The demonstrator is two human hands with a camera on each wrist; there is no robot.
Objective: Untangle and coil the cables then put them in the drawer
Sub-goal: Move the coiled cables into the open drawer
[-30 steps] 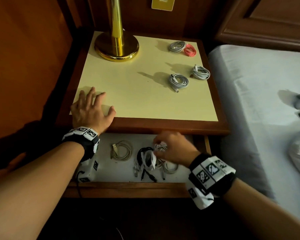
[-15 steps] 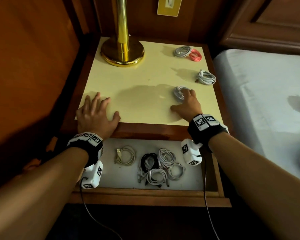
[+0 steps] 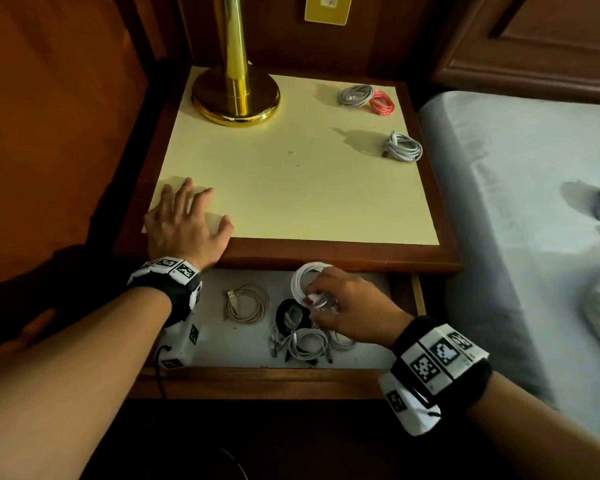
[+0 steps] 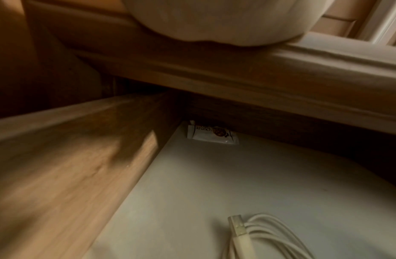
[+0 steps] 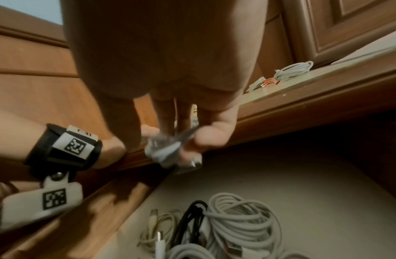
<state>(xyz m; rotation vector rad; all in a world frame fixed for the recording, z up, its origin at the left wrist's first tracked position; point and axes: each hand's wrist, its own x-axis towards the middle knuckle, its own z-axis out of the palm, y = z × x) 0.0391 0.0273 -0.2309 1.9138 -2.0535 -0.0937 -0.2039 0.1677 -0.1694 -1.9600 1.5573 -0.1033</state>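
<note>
My right hand (image 3: 340, 303) pinches a white coiled cable (image 3: 303, 282) over the open drawer (image 3: 361, 358), just above the pile of coiled cables (image 3: 305, 337) lying there. The right wrist view shows the fingers (image 5: 210, 138) closed on the held white coil (image 5: 163, 149) with the drawer pile (image 5: 232, 224) below. A beige coil (image 3: 246, 303) lies alone at the drawer's left. On the nightstand top (image 3: 291, 188) remain a grey coil (image 3: 355, 95), a pink coil (image 3: 381, 102) and a white coil (image 3: 404, 147). My left hand (image 3: 184, 223) rests flat on the top's front left corner.
A brass lamp base (image 3: 236, 98) stands at the back left of the nightstand. A bed with a grey sheet (image 3: 520, 202) lies close on the right. A small white snack wrapper (image 4: 212, 135) sits in the drawer's back left corner. Wood panelling rises on the left.
My right hand took the white coil from the front right of the nightstand top and brought it down over the drawer. The left hand has stayed flat.
</note>
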